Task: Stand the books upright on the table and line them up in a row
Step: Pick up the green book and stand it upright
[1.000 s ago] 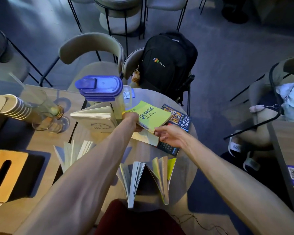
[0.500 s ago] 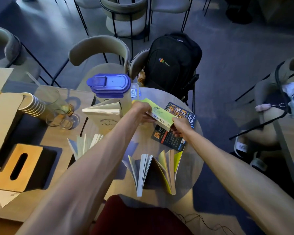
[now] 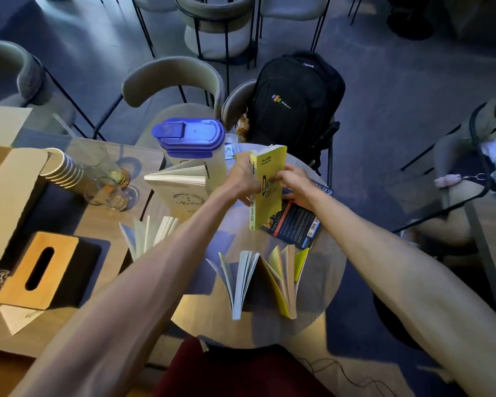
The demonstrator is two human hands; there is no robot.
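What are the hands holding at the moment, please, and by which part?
Both hold the yellow book, stood upright: the left hand at its spine side, the right hand across the front cover.

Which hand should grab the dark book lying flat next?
Right, probably. The right hand is already directly above the dark book, while the left hand grips the yellow book on its far side and can steady it.

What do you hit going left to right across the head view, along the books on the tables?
Tissue box → fanned pale book → fanned white book → fanned yellow book → dark blue book lying flat. The yellow book in both hands overlaps that last one, so it is left out.
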